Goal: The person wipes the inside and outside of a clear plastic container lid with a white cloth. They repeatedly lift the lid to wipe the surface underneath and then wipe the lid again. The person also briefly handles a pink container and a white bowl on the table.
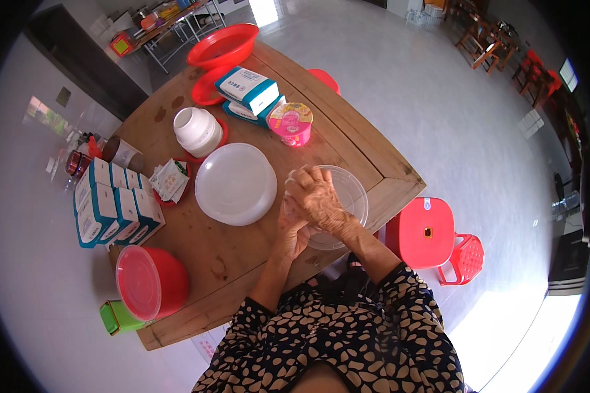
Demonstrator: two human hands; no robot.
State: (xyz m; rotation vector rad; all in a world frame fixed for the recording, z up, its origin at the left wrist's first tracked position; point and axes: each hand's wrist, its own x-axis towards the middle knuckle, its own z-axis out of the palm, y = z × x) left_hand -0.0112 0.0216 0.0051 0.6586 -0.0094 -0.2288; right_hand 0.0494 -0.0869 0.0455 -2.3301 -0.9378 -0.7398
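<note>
Nearest, patterned dark sleeves end above bare forearms that reach away over the wooden table. On the near left are a green bin and a red tub with a translucent lid; on the right, past the table's edge, a red stool stands on the floor.

The left hand and right hand are together, the right laid over the left with its fingers curled, its forearm slanting in from the near right; whether anything is clasped between them, I cannot tell. They are over the clear round container, which lies flat at the table's near right, its round face up; being circular, it has no long axis. The hands hide its left part, and whether they touch it is unclear.

To their left, a white disc lies flat, round face up. Further left are stacked white-and-teal boxes and sachets. Farther off are white bowls, stacked, and an upright pink cup just beside two white-and-teal packs. Farthest on the table is a wide red basin.
</note>
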